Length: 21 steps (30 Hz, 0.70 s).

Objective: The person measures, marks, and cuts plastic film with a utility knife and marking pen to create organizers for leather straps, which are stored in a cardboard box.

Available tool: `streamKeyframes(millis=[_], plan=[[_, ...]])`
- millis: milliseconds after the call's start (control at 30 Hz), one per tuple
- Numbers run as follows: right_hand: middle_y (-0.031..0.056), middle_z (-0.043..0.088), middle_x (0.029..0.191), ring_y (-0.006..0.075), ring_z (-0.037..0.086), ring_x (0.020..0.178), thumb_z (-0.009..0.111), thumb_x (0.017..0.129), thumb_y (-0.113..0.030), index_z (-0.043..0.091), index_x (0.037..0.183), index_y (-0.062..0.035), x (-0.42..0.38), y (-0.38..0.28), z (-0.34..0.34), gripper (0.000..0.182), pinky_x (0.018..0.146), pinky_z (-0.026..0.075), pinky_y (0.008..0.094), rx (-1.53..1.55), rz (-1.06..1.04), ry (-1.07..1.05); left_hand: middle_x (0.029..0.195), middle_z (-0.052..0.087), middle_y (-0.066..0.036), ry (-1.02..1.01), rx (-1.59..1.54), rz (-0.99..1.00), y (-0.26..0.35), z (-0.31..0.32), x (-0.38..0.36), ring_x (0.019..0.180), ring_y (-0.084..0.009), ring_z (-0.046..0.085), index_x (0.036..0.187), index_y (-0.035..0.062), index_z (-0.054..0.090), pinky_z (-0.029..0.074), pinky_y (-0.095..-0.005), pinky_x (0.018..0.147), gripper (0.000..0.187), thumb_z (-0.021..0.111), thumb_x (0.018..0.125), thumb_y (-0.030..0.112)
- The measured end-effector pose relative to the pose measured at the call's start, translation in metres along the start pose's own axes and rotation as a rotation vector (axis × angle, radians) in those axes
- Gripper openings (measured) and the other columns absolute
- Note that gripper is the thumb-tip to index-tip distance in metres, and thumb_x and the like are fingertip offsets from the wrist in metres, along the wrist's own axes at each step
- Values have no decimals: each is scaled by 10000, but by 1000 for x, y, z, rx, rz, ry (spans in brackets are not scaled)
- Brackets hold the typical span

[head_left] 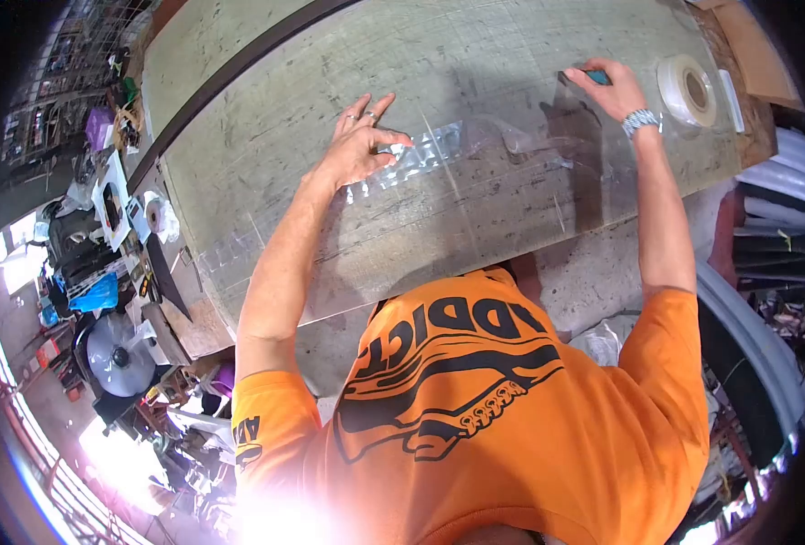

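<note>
A shiny clear plastic strip [434, 152] lies slantwise across the worktable [330, 73]. My left hand [359, 145] pinches its left end between thumb and index finger, while the other fingers stretch out over the table. Farther right, my right hand [609, 88] is closed around a small tool with a teal handle [597, 78]. Its dark end points left; the exact kind cannot be made out. Clear, creased film [520, 136] stretches from the strip toward the right side, below the tool.
A roll of clear plastic [688, 91] lies at the table's right end. A long dark bar [230, 77] crosses the far left. Beyond the left edge are a smaller roll [159, 216] and a fan [119, 356]. Plastic-wrapped rolls [781, 177] are stacked at the right.
</note>
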State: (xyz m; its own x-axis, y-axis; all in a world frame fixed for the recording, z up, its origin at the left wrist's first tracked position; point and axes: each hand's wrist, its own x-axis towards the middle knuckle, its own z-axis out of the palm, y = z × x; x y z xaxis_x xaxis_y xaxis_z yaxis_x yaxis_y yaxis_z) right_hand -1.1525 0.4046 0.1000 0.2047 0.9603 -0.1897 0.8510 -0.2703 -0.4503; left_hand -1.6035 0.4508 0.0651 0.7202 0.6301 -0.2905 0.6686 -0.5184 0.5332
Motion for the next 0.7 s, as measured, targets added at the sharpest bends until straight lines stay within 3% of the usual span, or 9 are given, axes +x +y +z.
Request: streamKeyframes(millis=[33,133,233,300,367,433,500,600,700], plan=[[135,745,925,187,697,854,644,905,-531,735,1061,-15,2,-3,2,547,742,541,338,-192,-35,71,1665,204,-23,-1,1,6,-1,-1,0,1534,-363,67,1118,347,757,116,-515,1233,441,840,728,158],[132,739,918,180,692,794,616,862,-648,728,1056,-8,-1,-15,3,678,711,537,324,-65,115,31,1670,185,-18,-12,7,15,-3,-3,0,1538,-356,53,1144,332,751,110,-538,1231,444,833,741,164],[121,733,891,157,680,750,624,929,-497,721,1095,-13,-50,-67,-8,521,670,531,305,337,168,-31,1673,171,-14,-14,-2,36,-7,-3,1,1538,-362,43,1159,312,747,112,-550,1228,438,830,751,177],[109,728,876,132,676,747,610,980,-300,706,1118,-4,-101,-104,6,340,646,522,282,524,-102,-44,1674,170,-14,-5,10,51,-9,-4,-1,1538,-366,41,1160,305,747,115,-548,1228,431,829,755,184],[82,708,839,95,632,700,577,993,-138,693,1100,13,-142,-130,58,218,608,506,266,728,-262,82,1672,176,-11,26,-6,97,-18,3,0,1537,-368,36,1156,312,745,112,-561,1225,425,828,758,189],[126,712,861,168,671,725,598,977,-135,685,1049,31,-166,-165,92,201,631,519,315,780,-155,-21,1671,180,-9,38,-30,108,-20,2,-1,1537,-367,33,1153,316,744,108,-567,1223,416,822,764,189],[183,692,868,293,684,760,591,978,-150,672,1025,30,-167,-183,136,203,666,521,368,715,-205,69,1672,177,2,29,-33,105,-24,4,0,1538,-361,28,1156,319,741,99,-568,1224,413,806,772,183],[208,669,870,390,656,791,587,980,-174,666,1022,28,-160,-206,158,221,699,517,407,592,-223,62,1675,161,14,35,-24,105,-27,6,0,1539,-350,31,1165,322,740,97,-557,1228,422,797,772,178],[210,669,878,394,655,795,579,983,-181,661,1028,28,-152,-214,173,229,702,520,415,576,-234,98,1676,152,15,26,-24,85,-24,5,-1,1542,-340,39,1166,335,742,78,-540,1236,433,797,767,179]])
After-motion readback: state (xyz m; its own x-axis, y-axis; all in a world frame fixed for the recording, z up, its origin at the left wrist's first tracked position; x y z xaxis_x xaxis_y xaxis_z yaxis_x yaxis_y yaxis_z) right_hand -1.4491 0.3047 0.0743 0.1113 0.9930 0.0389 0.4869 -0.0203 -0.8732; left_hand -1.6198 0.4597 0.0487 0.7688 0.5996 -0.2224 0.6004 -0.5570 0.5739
